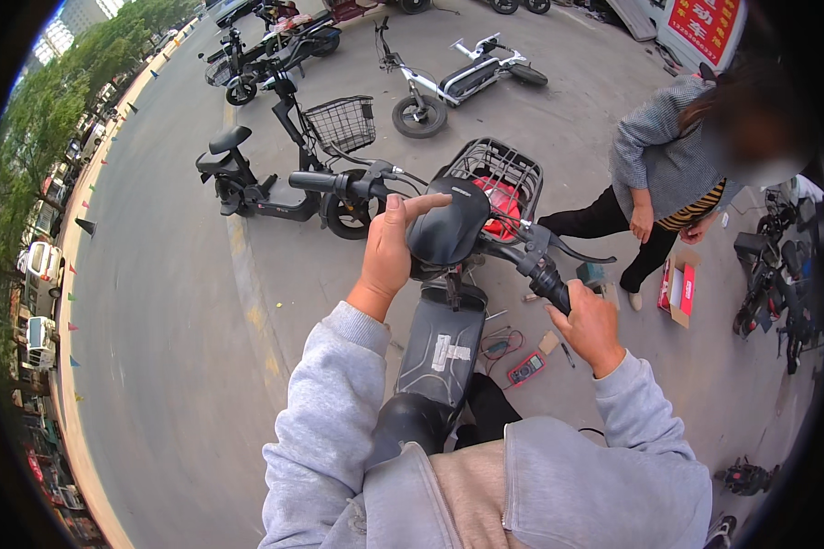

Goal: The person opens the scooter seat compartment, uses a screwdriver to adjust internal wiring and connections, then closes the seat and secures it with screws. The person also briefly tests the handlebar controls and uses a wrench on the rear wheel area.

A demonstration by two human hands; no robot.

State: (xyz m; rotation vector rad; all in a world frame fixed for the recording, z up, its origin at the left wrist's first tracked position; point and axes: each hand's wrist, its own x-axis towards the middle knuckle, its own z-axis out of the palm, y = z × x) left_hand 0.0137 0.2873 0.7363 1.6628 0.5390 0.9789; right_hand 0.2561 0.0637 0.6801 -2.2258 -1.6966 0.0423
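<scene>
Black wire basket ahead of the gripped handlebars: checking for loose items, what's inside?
A bright red item shows in the basket. The rounded black dashboard housing partly covers its near side; what lies there or underneath is hidden.

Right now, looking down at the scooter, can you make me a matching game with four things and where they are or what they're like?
1. right hand
2. left hand
3. multimeter
4. basket of the near scooter

A. lying on the ground
B. holds something red
C. forefinger stretched out
D. on a black grip

Pairs: 1-D, 2-C, 3-A, 4-B
</scene>
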